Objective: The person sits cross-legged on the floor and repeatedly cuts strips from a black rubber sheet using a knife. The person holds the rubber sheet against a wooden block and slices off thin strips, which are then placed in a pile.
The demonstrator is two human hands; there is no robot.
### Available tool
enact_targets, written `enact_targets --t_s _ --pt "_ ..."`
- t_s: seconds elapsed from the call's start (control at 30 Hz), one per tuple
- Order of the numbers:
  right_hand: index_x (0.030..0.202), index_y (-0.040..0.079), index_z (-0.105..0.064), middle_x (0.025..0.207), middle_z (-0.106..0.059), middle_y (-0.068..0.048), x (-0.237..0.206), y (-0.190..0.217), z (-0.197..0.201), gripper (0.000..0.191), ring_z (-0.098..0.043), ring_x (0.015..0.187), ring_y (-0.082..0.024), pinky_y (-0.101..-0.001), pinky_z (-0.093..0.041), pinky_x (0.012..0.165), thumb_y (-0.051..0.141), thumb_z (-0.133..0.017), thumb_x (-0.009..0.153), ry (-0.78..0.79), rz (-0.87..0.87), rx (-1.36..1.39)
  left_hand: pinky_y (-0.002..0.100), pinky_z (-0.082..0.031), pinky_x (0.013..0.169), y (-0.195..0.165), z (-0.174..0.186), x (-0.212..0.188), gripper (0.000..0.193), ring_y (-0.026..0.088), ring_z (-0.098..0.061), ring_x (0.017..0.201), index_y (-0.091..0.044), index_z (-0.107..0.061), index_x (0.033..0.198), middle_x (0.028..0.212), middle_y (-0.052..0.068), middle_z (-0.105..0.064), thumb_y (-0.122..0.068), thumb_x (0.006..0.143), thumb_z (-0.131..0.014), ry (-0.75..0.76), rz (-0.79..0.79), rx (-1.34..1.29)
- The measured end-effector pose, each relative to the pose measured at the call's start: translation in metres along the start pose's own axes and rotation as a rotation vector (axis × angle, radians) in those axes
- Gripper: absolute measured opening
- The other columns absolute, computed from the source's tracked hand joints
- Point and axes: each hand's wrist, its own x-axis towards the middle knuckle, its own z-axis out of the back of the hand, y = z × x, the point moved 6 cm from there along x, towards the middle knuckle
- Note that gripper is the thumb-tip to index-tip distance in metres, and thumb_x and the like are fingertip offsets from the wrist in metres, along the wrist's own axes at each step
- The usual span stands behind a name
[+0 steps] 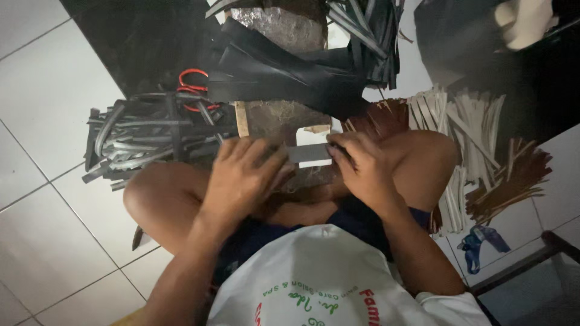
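While the person sits cross-legged on the floor [42,90], a grey strip [307,153] spans level between both hands, long axis left to right; the left hand [241,175] and right hand [362,166] each pinch one end, equally near.

Two hands are counted: the left hand [241,175] and the right hand [362,166], and one grey strip [308,153] is held between them. One pair of red-handled scissors [192,84] is seen on the floor, beside one heap of dark grey strips [142,142]. One wide black rubber sheet [284,69] is counted, draped over one wooden block [284,118]. A second heap of dark strips [368,33] is seen at the top. One spread of pale strips [471,130] and one of brown strips [513,175] are counted; single strips cannot be tallied.
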Motion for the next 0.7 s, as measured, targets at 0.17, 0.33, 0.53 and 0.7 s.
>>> enact_targets --t_s 0.17,0.33,0.53,0.7 --pt "0.115 0.001 -0.071 0.111 -0.070 -0.016 0.007 -0.009 0.004 0.022 -0.072 0.101 -0.029 -0.0374 -0.058 0.086 0.005 -0.075 0.094 0.064 -0.006 -0.038 0.041 -0.047 0.089 -0.017 -0.047 0.027 0.029 0.028 -0.061 0.103 -0.008 -0.071 0.119 0.114 0.008 -0.064 -0.018 0.092 -0.072 -0.092 0.024 -0.154" --pt "0.121 0.000 -0.071 0.114 -0.070 -0.015 0.023 -0.012 0.015 0.032 -0.071 0.104 -0.030 -0.0376 -0.058 0.088 -0.002 -0.070 0.089 0.138 0.034 -0.043 0.043 -0.047 0.086 -0.007 -0.058 0.040 0.024 0.028 -0.061 0.101 -0.009 -0.072 0.114 0.109 0.007 -0.064 -0.015 0.091 -0.073 -0.040 0.045 -0.253" --pt "0.115 0.001 -0.073 0.112 -0.073 -0.013 0.036 -0.016 0.020 0.022 -0.074 0.103 -0.028 -0.0361 -0.059 0.088 0.000 -0.071 0.093 0.161 0.046 0.033 0.044 -0.047 0.089 0.003 -0.061 0.051 0.019 0.030 -0.059 0.103 -0.009 -0.072 0.111 0.108 0.008 -0.064 -0.016 0.093 -0.074 -0.064 0.089 -0.377" --pt "0.112 0.001 -0.074 0.111 -0.074 -0.013 0.046 -0.024 0.016 0.020 -0.074 0.101 -0.027 -0.0356 -0.059 0.086 -0.001 -0.071 0.092 0.187 0.054 0.012 0.043 -0.047 0.087 0.011 -0.062 0.055 0.019 0.029 -0.060 0.102 -0.010 -0.074 0.110 0.108 0.007 -0.064 -0.016 0.092 -0.074 -0.028 0.063 -0.345"
